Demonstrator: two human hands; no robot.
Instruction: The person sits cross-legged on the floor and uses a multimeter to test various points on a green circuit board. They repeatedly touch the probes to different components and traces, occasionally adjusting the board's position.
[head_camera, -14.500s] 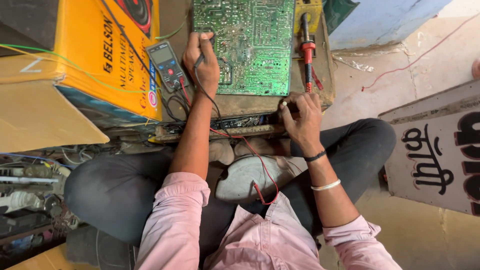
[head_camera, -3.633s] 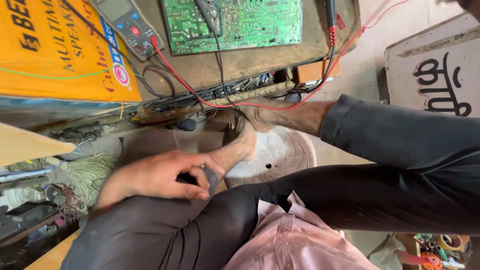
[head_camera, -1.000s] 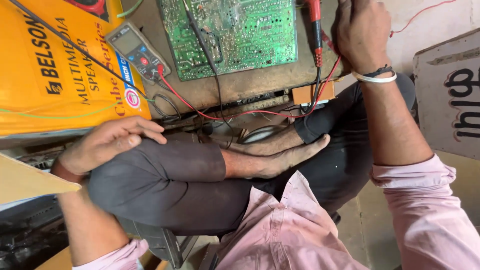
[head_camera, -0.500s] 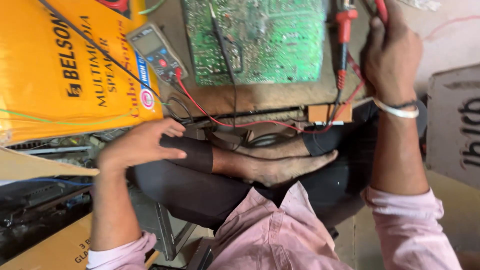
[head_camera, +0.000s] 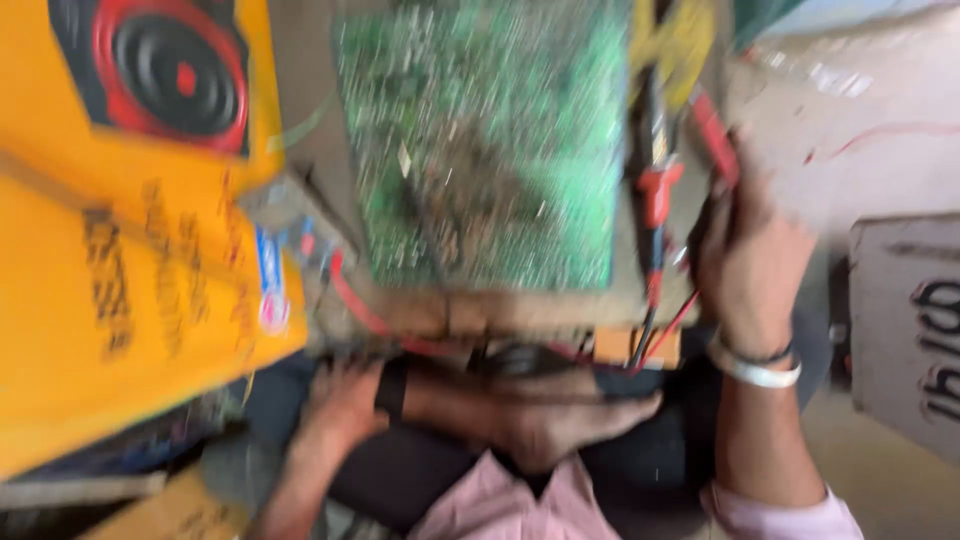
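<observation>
Blurred green circuit board (head_camera: 480, 150), right hand (head_camera: 750, 260) closed around red probe (head_camera: 715, 140)

One circuit board (head_camera: 480, 150), two hands (head_camera: 750, 260) (head_camera: 340, 405), one yellow box (head_camera: 130, 250)

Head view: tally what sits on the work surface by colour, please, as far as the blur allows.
Green: 1, the circuit board
Yellow: 1, the speaker carton
Red: 2, a probe lying beside the board and a probe at the right hand
Total: 4
</observation>
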